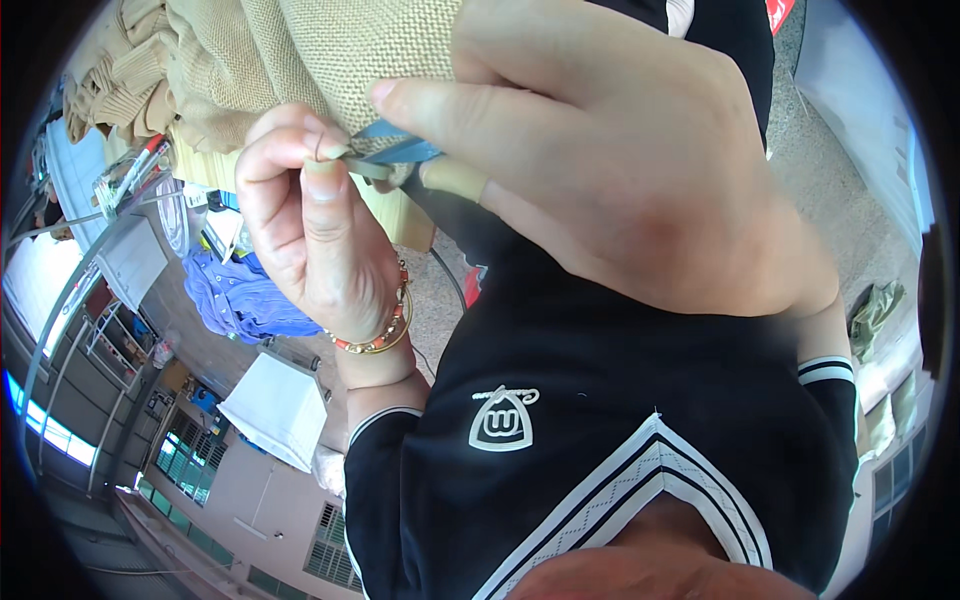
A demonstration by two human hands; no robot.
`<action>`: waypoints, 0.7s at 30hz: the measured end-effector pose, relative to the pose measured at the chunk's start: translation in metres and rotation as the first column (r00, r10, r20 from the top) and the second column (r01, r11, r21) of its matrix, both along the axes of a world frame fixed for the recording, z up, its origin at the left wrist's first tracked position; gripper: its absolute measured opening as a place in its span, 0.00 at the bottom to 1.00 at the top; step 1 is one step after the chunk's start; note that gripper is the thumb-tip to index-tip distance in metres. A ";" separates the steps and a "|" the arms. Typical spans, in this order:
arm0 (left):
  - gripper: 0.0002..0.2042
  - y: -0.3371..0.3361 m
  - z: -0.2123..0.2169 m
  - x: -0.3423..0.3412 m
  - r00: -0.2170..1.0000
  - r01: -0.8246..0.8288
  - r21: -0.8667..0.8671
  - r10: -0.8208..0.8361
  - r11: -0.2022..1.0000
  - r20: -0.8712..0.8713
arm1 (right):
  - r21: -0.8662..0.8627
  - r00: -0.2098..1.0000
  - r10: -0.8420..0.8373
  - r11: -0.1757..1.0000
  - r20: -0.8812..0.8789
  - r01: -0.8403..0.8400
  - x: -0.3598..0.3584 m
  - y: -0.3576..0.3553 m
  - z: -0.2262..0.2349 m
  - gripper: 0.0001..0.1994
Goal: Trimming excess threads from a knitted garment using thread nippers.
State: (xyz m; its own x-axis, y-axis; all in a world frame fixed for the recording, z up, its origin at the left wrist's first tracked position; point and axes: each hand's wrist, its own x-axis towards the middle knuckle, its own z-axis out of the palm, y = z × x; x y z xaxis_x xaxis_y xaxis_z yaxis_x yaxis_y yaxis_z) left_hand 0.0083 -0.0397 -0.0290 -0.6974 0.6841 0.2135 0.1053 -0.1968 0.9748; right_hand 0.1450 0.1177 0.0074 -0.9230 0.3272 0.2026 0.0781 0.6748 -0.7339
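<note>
Close in front of me, beige knitted fabric (pixel 370 50) spreads across the top of the view. My right hand (pixel 640 170), large and partly blurred, is closed around small blue-grey thread snips (pixel 405 150). Their two narrow blades point left, toward the fingertips of my other hand. A yellowish wrap (pixel 458 178) covers one right finger. Thumb and forefinger of my left hand (pixel 325 200) are pinched together beside the blade tips. What they grip is too small to make out. A pale strip (pixel 372 168) lies between the hands, just under the blades.
More beige knitwear (pixel 120 85) is heaped at the far left. Below it sit a blue-purple garment (pixel 245 295) and several small tools (pixel 130 180). A white-covered stand (pixel 275 405) is at the lower left. Dark green cloth (pixel 878 318) lies on the floor at right.
</note>
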 end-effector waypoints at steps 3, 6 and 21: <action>0.05 0.000 -0.003 -0.002 1.000 0.019 0.024 -0.018 1.000 -0.016 | 0.053 0.998 -0.031 0.998 -0.050 0.034 0.006 0.003 -0.007 0.18; 0.04 -0.004 -0.005 -0.003 0.998 -0.041 -0.013 0.040 0.999 -0.056 | 0.098 0.993 -0.044 0.994 -0.107 0.055 0.000 -0.004 -0.010 0.18; 0.03 0.000 0.006 -0.001 0.968 -0.066 -0.050 0.052 0.997 -0.244 | 0.345 0.935 -0.035 0.924 -0.354 0.166 -0.015 -0.015 -0.024 0.17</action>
